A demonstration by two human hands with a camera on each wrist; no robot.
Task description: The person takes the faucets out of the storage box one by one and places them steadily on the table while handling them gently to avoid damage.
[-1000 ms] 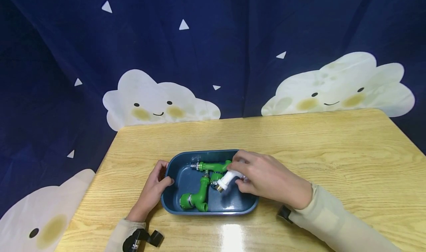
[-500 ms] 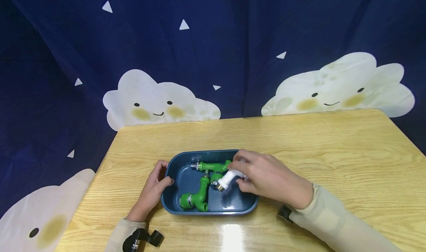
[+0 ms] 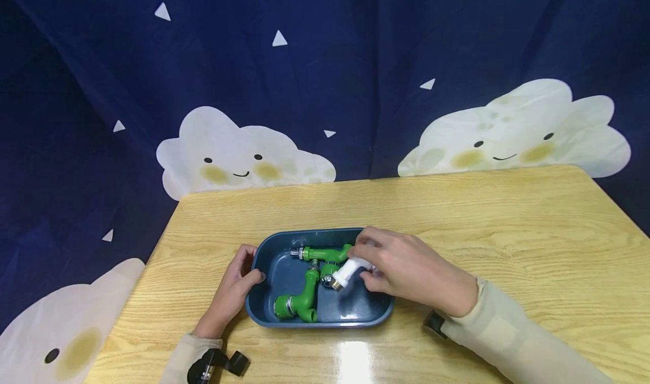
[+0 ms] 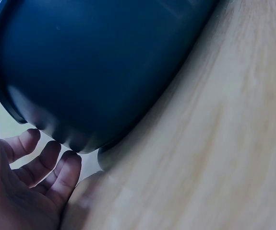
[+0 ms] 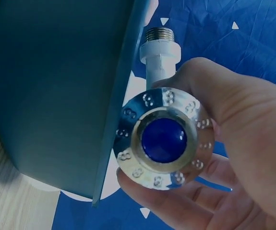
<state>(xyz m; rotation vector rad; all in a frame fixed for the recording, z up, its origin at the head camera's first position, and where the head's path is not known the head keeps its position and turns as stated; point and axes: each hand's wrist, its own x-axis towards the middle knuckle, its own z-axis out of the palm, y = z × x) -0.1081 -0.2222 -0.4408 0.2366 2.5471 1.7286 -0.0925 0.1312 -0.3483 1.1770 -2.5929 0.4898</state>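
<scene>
A dark blue tub (image 3: 335, 324) stands on the table. My left hand (image 3: 231, 288) grips its left rim, thumb inside; in the left wrist view the fingertips of that hand (image 4: 37, 182) touch the outer wall of the tub (image 4: 90, 72). Over the tub's right end, my right hand (image 3: 411, 271) holds a white tap (image 3: 350, 270), its brass threaded end pointing down and left. The right wrist view shows the tap's round chrome knob with a blue centre (image 5: 164, 140) between thumb and fingers of the right hand (image 5: 243, 139). Two green taps (image 3: 304, 298) (image 3: 325, 254) lie inside the tub.
The wooden table (image 3: 508, 232) reaches back to a dark blue curtain (image 3: 355, 62) printed with clouds and white triangles. Black straps with small black blocks (image 3: 237, 363) sit at both wrists.
</scene>
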